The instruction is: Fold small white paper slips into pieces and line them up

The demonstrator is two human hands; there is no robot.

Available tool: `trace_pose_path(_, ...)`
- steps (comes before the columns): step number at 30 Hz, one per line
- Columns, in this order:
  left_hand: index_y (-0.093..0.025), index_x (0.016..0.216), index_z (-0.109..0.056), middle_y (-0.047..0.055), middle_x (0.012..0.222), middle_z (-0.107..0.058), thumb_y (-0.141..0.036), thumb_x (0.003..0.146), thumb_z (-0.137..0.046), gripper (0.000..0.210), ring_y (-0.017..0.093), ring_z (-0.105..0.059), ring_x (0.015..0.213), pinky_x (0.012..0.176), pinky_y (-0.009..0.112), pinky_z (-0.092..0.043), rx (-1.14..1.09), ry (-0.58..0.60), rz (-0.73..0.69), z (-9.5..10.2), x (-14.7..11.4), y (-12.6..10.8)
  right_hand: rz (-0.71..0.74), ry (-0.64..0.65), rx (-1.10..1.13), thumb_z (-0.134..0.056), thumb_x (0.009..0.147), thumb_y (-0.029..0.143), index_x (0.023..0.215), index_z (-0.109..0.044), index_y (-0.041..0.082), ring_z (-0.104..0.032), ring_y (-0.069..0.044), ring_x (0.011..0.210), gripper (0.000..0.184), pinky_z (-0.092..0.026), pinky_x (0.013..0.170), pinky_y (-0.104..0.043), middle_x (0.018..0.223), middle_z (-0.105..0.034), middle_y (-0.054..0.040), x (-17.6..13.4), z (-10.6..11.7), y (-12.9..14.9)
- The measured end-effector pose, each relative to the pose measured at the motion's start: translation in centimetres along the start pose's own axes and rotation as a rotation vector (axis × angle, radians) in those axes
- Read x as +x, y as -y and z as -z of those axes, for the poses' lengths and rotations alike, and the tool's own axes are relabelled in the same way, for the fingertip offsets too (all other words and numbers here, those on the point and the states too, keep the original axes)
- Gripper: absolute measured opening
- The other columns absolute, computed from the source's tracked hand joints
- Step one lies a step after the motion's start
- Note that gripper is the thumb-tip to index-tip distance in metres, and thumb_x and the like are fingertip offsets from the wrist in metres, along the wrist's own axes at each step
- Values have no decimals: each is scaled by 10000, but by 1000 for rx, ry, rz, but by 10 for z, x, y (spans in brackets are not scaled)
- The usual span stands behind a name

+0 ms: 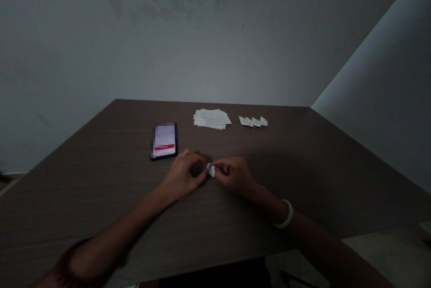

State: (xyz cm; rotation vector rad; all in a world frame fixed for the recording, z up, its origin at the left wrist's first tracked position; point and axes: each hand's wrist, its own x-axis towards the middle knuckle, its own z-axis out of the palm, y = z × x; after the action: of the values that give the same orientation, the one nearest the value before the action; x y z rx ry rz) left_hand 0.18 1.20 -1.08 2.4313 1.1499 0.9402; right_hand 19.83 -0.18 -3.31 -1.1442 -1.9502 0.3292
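Note:
A small white piece of folded paper (211, 170) is held just above the dark tabletop, between my two hands. My left hand (184, 172) curves around its left side, with thumb tip and forefinger at the paper's edge. From the right, my right hand (236, 175) pinches the same paper between thumb and fingers. Faint print seems to show on the paper, too small to read. Beyond the hands lies a loose stack of printed paper sheets (212, 118). To its right, several small folded papers (253, 121) sit in an overlapping row.
A phone (164, 140) with its screen lit lies on the brown wooden table (101, 162), left of the stack and just beyond my left hand. The table's far edge meets a grey wall (202, 63). Another wall (380, 99) runs along the right side.

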Motion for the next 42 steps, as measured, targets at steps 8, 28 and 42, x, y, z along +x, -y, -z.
trace_pose_path(8,-205,908,-715,33,811,-713,-198,841,-572,158,207,-589,785,742,360,-449,37,51,-151,-1,-1,5,0,50,-43,-665,781,264,841,-745,186,-466,-75,456,127,-333,505,-217,567,-613,30,-1,0,-3)
trace_pose_path(28,-191,905,-726,71,932,-629,-241,914,-522,210,221,-551,901,796,360,-437,105,283,-266,6,-2,8,166,215,-191,-623,858,265,798,-702,194,-535,-164,801,121,-432,744,-302,854,-633,-44,-2,9,-7)
trace_pose_path(42,-195,941,-746,66,886,-623,-273,862,-633,159,235,-538,902,796,359,-418,149,249,-88,1,-2,7,89,294,-262,-619,868,332,1027,-701,232,-511,-182,890,206,-404,779,-308,959,-590,-52,-1,10,-3)
